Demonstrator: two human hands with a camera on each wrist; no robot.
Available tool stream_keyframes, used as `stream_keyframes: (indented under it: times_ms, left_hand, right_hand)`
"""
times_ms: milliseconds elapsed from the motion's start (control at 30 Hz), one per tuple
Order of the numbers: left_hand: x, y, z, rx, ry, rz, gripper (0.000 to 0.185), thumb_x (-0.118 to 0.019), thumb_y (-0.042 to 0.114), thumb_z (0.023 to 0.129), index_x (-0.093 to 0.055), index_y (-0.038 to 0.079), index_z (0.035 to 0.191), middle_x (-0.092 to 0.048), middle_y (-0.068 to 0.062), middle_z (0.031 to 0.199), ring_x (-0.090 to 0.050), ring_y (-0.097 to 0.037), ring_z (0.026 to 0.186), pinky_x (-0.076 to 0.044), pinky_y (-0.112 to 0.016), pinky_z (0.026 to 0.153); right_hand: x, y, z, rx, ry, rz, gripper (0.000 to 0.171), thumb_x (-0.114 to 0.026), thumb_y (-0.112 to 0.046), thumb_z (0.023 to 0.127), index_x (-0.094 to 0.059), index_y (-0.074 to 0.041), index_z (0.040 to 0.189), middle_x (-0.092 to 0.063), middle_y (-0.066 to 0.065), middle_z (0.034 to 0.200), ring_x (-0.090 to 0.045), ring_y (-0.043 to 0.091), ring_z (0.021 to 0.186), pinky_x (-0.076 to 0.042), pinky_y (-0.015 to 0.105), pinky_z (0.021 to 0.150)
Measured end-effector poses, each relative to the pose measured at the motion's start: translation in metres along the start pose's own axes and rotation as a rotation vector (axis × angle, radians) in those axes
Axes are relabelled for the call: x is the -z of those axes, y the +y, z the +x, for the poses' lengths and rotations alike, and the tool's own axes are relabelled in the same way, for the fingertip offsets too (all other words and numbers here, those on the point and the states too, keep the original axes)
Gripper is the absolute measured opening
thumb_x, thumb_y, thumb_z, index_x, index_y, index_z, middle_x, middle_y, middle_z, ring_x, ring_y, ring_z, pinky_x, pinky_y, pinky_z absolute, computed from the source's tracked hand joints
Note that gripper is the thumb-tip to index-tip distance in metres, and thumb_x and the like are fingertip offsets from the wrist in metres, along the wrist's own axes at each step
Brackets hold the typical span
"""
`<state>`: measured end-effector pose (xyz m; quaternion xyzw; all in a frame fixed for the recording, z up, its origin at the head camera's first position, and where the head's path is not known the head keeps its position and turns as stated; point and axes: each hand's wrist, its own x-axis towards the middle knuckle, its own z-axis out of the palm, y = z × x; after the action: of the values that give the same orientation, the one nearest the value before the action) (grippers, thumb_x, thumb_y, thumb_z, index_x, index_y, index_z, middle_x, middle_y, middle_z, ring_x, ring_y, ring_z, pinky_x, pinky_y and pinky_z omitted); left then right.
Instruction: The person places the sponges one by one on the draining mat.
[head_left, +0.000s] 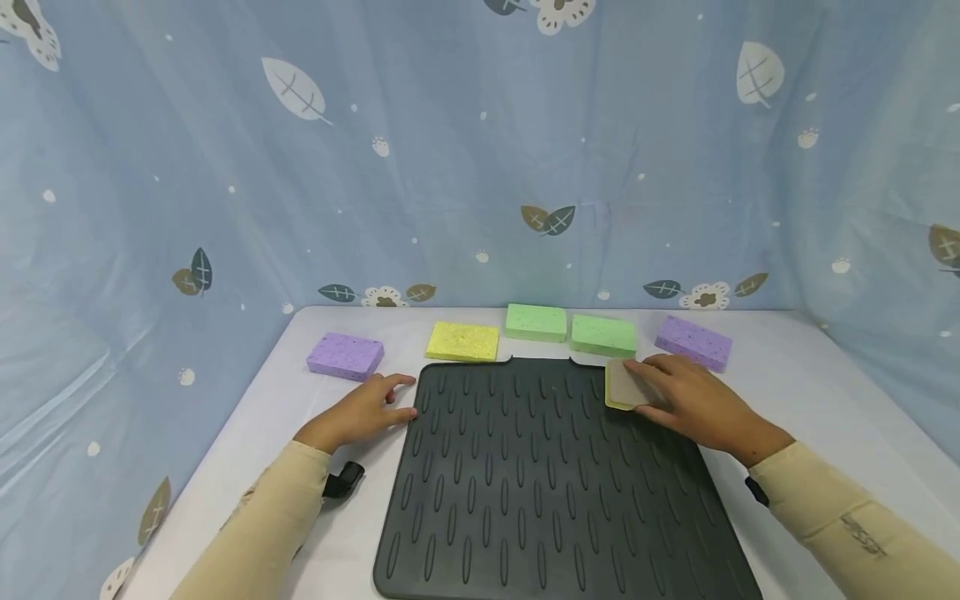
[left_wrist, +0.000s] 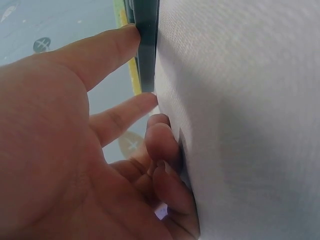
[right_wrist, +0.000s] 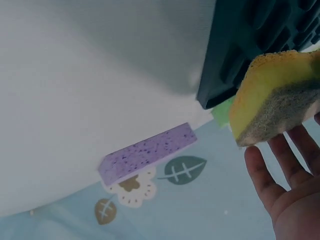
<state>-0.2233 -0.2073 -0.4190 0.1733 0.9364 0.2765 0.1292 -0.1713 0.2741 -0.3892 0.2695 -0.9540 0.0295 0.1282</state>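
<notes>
The right hand [head_left: 693,404] is holding a scouring sponge [head_left: 624,385] by its edge at the far right corner of the black ridged mat [head_left: 547,492]; the grip is closed on it, fingers curling round the yellow body while the grey-brown scrub face is pointing up. In the right wrist view the sponge [right_wrist: 274,97] is showing both layers, yellow over grey-brown, with the fingertips [right_wrist: 272,175] lying along its side and the mat's corner [right_wrist: 240,55] just beside it.

The left hand [head_left: 366,410] is resting flat on the white counter [head_left: 810,392], fingers relaxed and straight, holding nothing; its thumb [left_wrist: 107,50] is touching the mat's left edge [left_wrist: 146,45].

Beyond the mat 5 flat sponges are lying in a loose row on the counter: a purple one [head_left: 346,356] at far left, near the left hand, a yellow one [head_left: 463,342] just beside the mat's far edge, 2 green ones [head_left: 536,322] [head_left: 603,335] side by side, and a second purple one [head_left: 693,342] at far right, just beyond the right hand and also visible from the right wrist [right_wrist: 147,154]. A blue leaf-printed cloth [head_left: 450,150] is hanging behind and around the counter
</notes>
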Motion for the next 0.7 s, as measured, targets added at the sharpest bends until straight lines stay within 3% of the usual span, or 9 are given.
stream_keyframes:
  times_ms: [400, 700]
  left_hand:
    - [-0.002, -0.001, -0.001, 0.033, -0.004, -0.008, 0.06, -0.072, 0.033, 0.093, -0.051, 0.011, 0.144, -0.047, -0.009, 0.097, -0.042, -0.019, 0.08, -0.036, -0.033, 0.071]
    - [-0.001, 0.0, 0.001, -0.003, 0.003, -0.009, 0.06, -0.072, 0.031, 0.093, -0.051, 0.008, 0.144, -0.046, -0.009, 0.094, -0.04, -0.018, 0.078, -0.035, -0.033, 0.07]
  right_hand:
    - [-0.01, -0.002, 0.013, 0.07, -0.017, -0.011, 0.067, -0.083, -0.031, 0.082, -0.058, -0.01, 0.14, -0.065, 0.012, 0.118, -0.064, 0.029, 0.105, -0.053, 0.05, 0.084]
    - [-0.011, -0.004, 0.017, 0.062, -0.056, -0.007, 0.065, -0.081, -0.03, 0.085, -0.056, -0.011, 0.142, -0.064, 0.012, 0.122, -0.062, 0.032, 0.113, -0.052, 0.053, 0.089]
